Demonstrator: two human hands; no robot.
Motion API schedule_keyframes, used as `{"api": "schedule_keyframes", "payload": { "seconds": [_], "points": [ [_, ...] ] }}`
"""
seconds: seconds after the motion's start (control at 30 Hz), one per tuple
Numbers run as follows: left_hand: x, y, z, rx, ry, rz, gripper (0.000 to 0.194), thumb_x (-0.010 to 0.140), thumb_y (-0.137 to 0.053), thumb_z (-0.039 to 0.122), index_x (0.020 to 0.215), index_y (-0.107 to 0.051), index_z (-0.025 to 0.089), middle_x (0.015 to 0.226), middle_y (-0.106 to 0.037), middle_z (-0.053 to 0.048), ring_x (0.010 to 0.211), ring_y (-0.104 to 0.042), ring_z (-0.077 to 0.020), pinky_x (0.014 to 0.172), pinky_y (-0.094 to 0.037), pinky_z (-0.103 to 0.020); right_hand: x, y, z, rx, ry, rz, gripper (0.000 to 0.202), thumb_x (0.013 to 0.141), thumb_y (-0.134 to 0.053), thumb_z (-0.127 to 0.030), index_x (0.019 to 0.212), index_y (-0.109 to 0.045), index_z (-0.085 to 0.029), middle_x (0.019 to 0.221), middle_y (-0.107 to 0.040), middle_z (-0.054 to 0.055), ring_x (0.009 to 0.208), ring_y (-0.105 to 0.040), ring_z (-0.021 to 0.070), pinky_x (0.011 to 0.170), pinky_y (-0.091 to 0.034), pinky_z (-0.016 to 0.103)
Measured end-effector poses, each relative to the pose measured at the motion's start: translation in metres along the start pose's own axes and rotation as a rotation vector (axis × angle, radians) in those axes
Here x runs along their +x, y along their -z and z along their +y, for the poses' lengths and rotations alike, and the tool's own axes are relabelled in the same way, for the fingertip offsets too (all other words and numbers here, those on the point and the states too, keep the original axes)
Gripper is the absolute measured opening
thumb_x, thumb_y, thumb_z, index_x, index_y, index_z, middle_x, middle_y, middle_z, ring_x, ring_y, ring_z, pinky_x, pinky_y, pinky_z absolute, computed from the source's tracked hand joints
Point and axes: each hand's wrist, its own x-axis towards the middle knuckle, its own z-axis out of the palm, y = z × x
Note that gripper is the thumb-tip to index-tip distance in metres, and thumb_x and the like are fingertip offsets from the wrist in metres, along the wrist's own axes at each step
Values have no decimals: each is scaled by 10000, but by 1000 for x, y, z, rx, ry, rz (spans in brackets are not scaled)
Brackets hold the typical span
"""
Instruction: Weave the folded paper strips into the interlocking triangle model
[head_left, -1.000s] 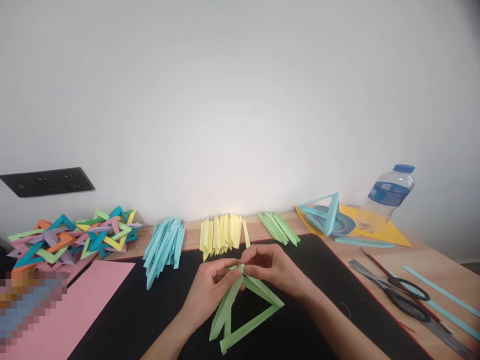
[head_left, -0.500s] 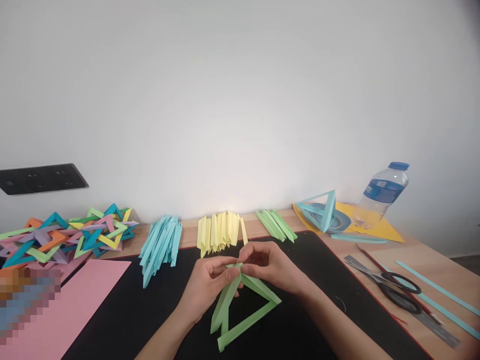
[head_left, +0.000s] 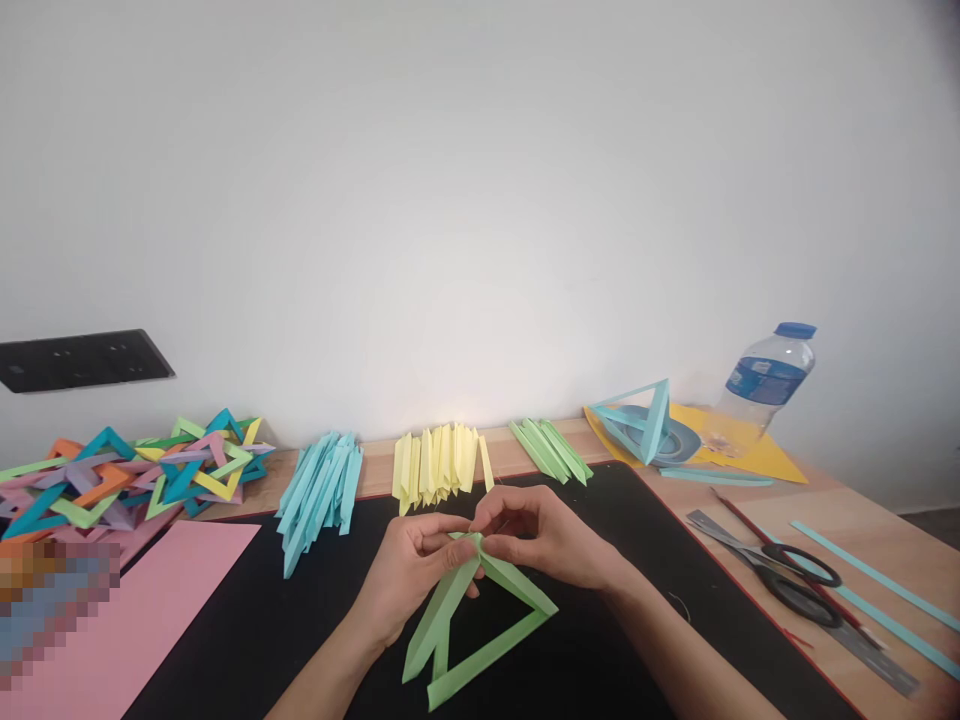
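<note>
1. Black mat (head_left: pixel 247 630) covers the desk before a white wall.
2. Green triangle (head_left: pixel 480 625) lies above it, apex away, base running lower-left to right.
3. Left hand (head_left: pixel 409 575) and right hand (head_left: pixel 544 535) pinch the apex.

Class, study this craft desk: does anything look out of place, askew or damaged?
The water bottle at the far right leans tilted, with its base on the yellow paper. The green paper triangle pinched by the left hand and right hand has an unjoined lower-left corner. Nothing looks spilled or torn.
</note>
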Motion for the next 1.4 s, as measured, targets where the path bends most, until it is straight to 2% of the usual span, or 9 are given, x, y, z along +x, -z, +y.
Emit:
{"api": "schedule_keyframes", "payload": {
  "seconds": [0.2, 0.43, 0.77, 0.97, 1.17, 1.4],
  "points": [
    [0, 0, 1, -7, -1, -1, 378, 693, -751, 362, 949, -703, 89, 605, -711, -60, 525, -650, -172, 620, -503, -291, 0, 0, 2, 48, 3, -2, 149, 753, -676, -237, 835, -606, -135, 763, -617, 33, 705, -649, 180, 666, -469, 300],
    [0, 0, 2, 34, -7, 26, 388, 711, -736, 365, 976, -700, 84, 592, -718, -62, 544, -658, -180, 636, -495, -284, -2, -8, -3, -192, 58, 129, 71, 768, -637, -182, 824, -619, -142, 823, -616, 42, 725, -629, 168, 674, -483, 294],
    [-2, -2, 6, 34, 2, -13, 372, 736, -707, 382, 974, -717, 95, 633, -728, -78, 588, -666, -196, 621, -498, -279, 0, 5, 3, 85, 26, -74, 218, 786, -669, -331, 875, -611, -141, 746, -635, 25, 724, -646, 166, 710, -482, 308],
    [-2, -2, 6, 73, -28, 16, 336, 725, -712, 387, 933, -740, 124, 660, -733, -67, 583, -671, -196, 599, -503, -266, 1, 0, 6, 129, 40, 8, 212, 744, -710, -339, 788, -635, -145, 801, -600, 19, 718, -651, 158, 701, -491, 296],
    [-5, -3, 7, 142, -37, 43, 332, 749, -686, 388, 950, -741, 129, 633, -731, -67, 617, -670, -200, 587, -484, -248, -1, -3, 0, 34, 56, 33, 197, 738, -715, -332, 772, -638, -154, 886, -574, 26, 697, -674, 163, 668, -506, 284],
    [-3, -4, 6, 150, -46, 50, 321, 737, -696, 388, 921, -744, 129, 617, -727, -59, 621, -672, -209, 606, -480, -261, -3, -3, -4, -97, 70, 50, 170, 791, -653, -311, 758, -620, -148, 892, -576, 39, 716, -663, 158, 661, -515, 277]
  ]
}}
